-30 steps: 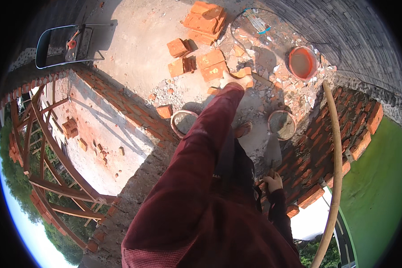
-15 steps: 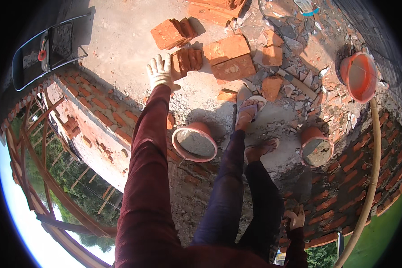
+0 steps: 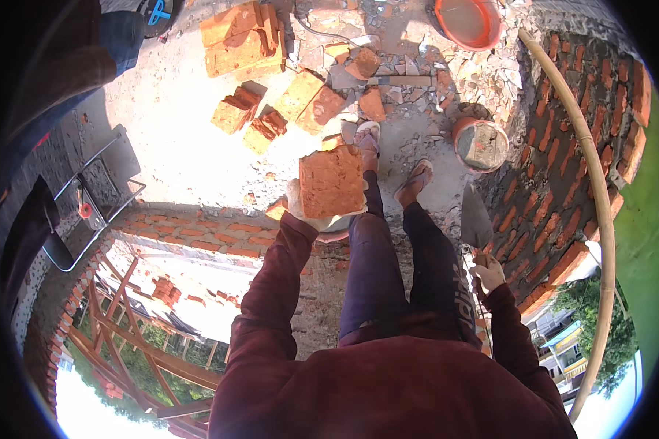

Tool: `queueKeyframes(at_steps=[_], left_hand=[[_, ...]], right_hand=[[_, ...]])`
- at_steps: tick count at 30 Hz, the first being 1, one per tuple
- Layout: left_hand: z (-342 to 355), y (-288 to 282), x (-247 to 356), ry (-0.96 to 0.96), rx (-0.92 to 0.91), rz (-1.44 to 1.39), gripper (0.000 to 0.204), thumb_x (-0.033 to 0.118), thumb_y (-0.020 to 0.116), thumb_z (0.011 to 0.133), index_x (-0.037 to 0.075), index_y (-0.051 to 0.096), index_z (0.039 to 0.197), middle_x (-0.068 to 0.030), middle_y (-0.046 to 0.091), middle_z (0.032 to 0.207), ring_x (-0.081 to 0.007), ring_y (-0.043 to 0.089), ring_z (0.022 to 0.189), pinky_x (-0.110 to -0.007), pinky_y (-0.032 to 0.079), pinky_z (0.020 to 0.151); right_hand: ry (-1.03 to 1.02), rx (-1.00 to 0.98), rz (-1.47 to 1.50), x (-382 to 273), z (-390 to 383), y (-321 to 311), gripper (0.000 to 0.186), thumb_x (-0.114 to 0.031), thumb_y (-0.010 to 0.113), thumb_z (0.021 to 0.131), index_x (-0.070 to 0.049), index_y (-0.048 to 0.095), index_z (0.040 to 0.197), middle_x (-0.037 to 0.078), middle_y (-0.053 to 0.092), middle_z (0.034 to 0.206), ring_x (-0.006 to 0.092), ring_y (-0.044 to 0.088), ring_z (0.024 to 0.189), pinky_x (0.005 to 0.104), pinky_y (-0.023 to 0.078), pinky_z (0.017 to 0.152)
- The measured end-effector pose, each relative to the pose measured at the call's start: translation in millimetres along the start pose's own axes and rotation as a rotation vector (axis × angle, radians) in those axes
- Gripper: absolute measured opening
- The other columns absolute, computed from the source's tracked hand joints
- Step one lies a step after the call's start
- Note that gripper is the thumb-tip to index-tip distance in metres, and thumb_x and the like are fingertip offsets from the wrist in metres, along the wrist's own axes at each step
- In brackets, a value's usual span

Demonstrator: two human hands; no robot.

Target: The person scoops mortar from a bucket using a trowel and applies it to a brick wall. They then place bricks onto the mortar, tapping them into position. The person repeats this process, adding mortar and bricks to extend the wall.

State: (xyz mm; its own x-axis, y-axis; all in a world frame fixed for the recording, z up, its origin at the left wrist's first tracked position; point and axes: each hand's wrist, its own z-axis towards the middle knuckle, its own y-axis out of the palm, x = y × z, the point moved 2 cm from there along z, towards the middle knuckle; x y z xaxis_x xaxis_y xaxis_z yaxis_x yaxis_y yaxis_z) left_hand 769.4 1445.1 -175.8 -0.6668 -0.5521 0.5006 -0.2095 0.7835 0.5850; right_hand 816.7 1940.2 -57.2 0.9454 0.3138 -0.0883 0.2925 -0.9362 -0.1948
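My left hand (image 3: pixel 305 205), in a pale glove, grips a squarish orange brick (image 3: pixel 332 183) held above my legs. My right hand (image 3: pixel 488 274), lower right, is closed on the handle of a trowel (image 3: pixel 476 217), its grey blade pointing up beside the half-built brick wall (image 3: pixel 564 168). Loose bricks (image 3: pixel 234 113) lie on the dusty floor beyond the held brick. A bucket of grey mortar (image 3: pixel 480 145) stands above the trowel. Another bucket is mostly hidden behind the brick in my left hand.
A co-worker's dark-clothed leg (image 3: pixel 73 51) is at upper left, near a metal-framed cart (image 3: pixel 102 205). A red bucket (image 3: pixel 467 20) stands at top, amid rubble (image 3: pixel 395 91). A long bamboo pole (image 3: pixel 604 219) crosses the right side. Wooden framing (image 3: pixel 132 336) shows below left.
My left hand went from reaching open among the bricks half a second ago to gripping a brick, now drawn back toward me. A co-worker has come into view at upper left.
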Motion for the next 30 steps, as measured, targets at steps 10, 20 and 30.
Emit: queueKeyframes(at_steps=[10, 20, 30], left_hand=[[0.9, 314.8, 107.1, -0.215, -0.612, 0.691, 0.079, 0.066, 0.044, 0.097, 0.011, 0.042, 0.154, -0.0225, 0.049, 0.152, -0.0451, 0.052, 0.135, -0.065, 0.040, 0.112], [-9.9, 478.4, -71.1, -0.713, -0.902, 0.707, 0.051, 0.034, 0.046, 0.108, 0.007, 0.046, 0.151, -0.0129, 0.052, 0.150, -0.0285, 0.052, 0.138, -0.044, 0.045, 0.113], [-140.5, 634.1, -218.5, -0.196, -1.427, 1.516, 0.127, 0.020, 0.093, 0.058, 0.002, 0.016, 0.158, -0.0160, 0.050, 0.140, -0.0256, 0.051, 0.132, -0.039, 0.046, 0.110]], right_hand=[[-0.433, -0.146, 1.130, -21.0, -193.9, 42.2, 0.043, -0.021, 0.069, 0.098, 0.001, 0.056, 0.133, 0.015, 0.066, 0.122, 0.0210, 0.070, 0.094, 0.0362, 0.063, 0.080], [-0.879, 0.516, 1.642, 97.2, -212.6, 4.6, 0.057, -0.004, 0.081, 0.081, -0.002, 0.057, 0.133, 0.007, 0.070, 0.117, 0.0177, 0.068, 0.104, 0.0356, 0.056, 0.092], [-0.545, 1.148, 1.477, 221.0, -242.9, -16.1, 0.050, -0.022, 0.077, 0.083, 0.002, 0.062, 0.124, 0.014, 0.072, 0.110, 0.0206, 0.070, 0.097, 0.0345, 0.055, 0.088]])
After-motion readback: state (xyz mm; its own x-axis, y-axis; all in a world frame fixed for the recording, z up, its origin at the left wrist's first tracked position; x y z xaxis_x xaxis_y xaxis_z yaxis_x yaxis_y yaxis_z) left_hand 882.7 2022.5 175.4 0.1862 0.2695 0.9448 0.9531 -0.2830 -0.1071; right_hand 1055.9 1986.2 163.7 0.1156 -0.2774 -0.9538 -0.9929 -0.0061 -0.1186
